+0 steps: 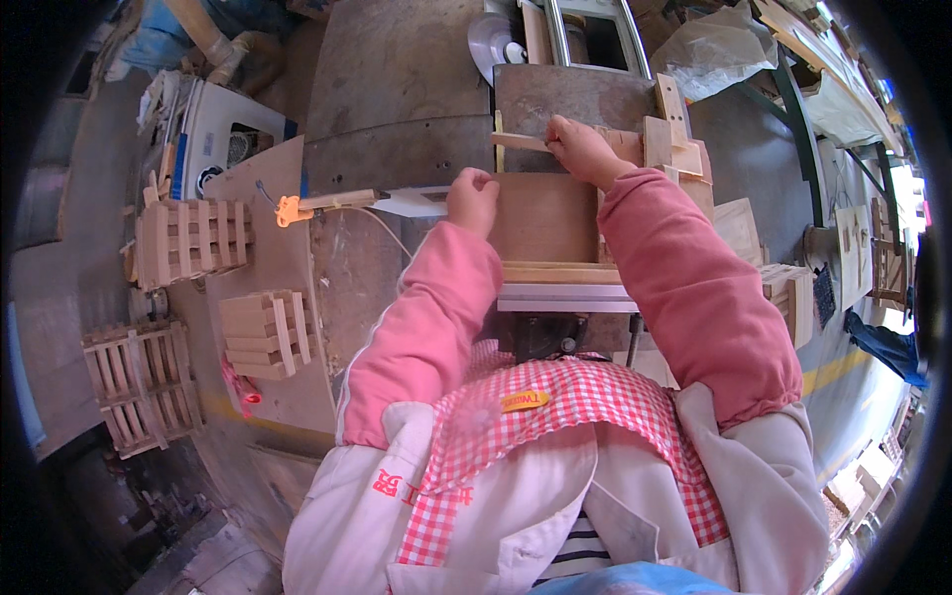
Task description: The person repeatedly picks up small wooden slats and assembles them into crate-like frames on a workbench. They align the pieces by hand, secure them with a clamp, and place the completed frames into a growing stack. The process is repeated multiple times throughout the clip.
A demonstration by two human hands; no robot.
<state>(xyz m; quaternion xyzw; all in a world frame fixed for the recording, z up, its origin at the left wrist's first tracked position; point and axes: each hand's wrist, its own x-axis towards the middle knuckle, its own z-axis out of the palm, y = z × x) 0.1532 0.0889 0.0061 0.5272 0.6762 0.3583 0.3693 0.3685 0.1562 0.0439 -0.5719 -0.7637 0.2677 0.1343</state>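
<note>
My right hand is closed round one end of a thin wooden strip, which points left across the metal machine table. Lower and to the left, my left hand has its fingers curled together; whether anything is between them is hidden. Next to that hand lies a flat brown board with a wooden rail along its near edge. Beyond the hands, a round saw blade shows at the far side of the table. Small wooden blocks stand right of my right hand.
Stacks of slatted wooden pieces stand at the left, with a smaller stack nearer. An orange clip-like object lies beside a wooden stick. Clear plastic sheeting is at the far right. A white machine housing stands far left.
</note>
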